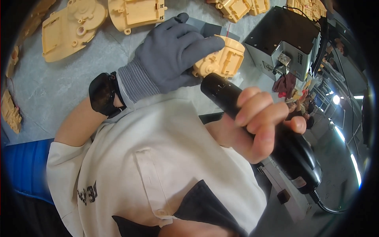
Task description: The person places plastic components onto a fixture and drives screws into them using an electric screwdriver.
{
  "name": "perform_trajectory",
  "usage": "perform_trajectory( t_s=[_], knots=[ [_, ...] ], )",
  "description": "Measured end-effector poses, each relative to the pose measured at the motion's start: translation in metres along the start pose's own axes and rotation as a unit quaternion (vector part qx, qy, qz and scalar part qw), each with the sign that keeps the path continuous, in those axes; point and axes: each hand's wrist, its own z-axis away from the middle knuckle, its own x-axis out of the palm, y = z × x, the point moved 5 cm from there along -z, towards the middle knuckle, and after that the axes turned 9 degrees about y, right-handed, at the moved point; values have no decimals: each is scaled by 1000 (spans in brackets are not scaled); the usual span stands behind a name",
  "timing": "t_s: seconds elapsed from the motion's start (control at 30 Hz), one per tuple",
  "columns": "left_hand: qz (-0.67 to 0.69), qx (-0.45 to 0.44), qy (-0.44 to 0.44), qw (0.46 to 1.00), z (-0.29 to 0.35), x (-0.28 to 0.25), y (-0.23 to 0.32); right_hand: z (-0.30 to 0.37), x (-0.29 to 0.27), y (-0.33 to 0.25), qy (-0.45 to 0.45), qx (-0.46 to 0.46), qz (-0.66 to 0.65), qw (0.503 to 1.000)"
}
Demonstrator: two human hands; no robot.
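Observation:
My left hand (167, 55), in a grey knit glove, holds a small yellow plastic housing (233, 57) over the table. The fingers reach across its top, and the thumb side is partly hidden. My bare right hand (262, 118) is wrapped round a black corded electric screwdriver (222, 94). The tool slants up to the left, and its front end is right by the housing's near edge. Whether its tip touches the housing cannot be seen. From the tool's rear end a cable (325, 208) runs off to the right.
Larger yellow housings (73, 29) lie at the far left, with more (237, 8) at the back. A black-topped metal box (284, 33) stands on the grey table (106, 79) at right. Behind my left hand sits a dark grey block (211, 29). A blue chair (29, 168) is at lower left.

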Motion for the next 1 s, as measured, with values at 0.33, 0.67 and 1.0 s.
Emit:
perform_trajectory(
  t_s=[0.33, 0.67, 1.0],
  knots=[
    [-6, -3, 6, 1000, -1, 2, 2, 3, 7, -13, -107, -24, 76, 991],
    [-22, -6, 26, 999, 2, 11, 4, -1, 1, -17, -80, -22, 85, 993],
    [1, 3, 44, 999, 7, 8, 6, -8, 3, -19, -183, 6, 105, 978]
  ],
)
